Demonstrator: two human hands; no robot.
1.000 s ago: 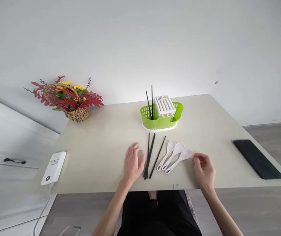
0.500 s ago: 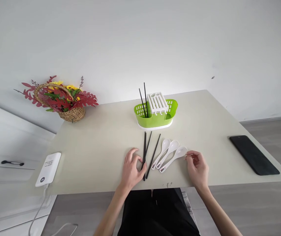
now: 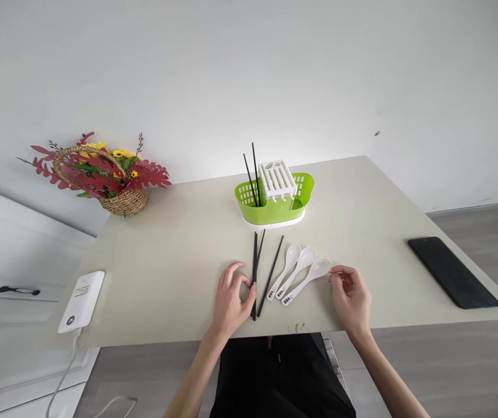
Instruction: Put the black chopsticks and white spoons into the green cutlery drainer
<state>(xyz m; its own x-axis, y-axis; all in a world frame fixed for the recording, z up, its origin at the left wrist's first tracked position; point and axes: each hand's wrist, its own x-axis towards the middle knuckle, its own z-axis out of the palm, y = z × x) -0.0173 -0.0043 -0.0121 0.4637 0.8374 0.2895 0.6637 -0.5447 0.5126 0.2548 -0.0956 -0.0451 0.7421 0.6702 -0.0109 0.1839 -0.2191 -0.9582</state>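
desk (image 3: 179,261): carries everything named below; clock centred on the spoons, twelve towards the wall.
flower basket (image 3: 124,202): ten o'clock, well apart from both hands.
green holder (image 3: 270,216): eleven o'clock, a white slotted rack (image 3: 278,180) set on it, two standing chopsticks (image 3: 255,174) leaning in its left part. a knock could tip these tall sticks, since only their lower ends sit inside.
phone (image 3: 453,271): three o'clock, flat near the desk's right edge; a wide sweep of the right forearm might nudge it off.
left hand (image 3: 233,299): between eight and nine o'clock; thumb and forefinger bent into a ring, tips nearly together at the loose chopsticks. i cannot tell whether the fingers have any gripped. overlapping sticks could roll or come up unevenly if pinched off-centre.
right hand (image 3: 352,299): four o'clock, fingers curled in, tips at the rightmost spoon's bowl; whether they hold it, i cannot tell. a careless push might slide that spoon into its neighbours.
spoons (image 3: 308,256): three, fanned, handles nearest six o'clock; smooth, rounded bowls may rock or skid.
loose chopsticks (image 3: 255,255): nine o'clock, bunched and crossing; a separate chopstick (image 3: 270,276) lies between them and the spoons, easily brushed by the left thumb.
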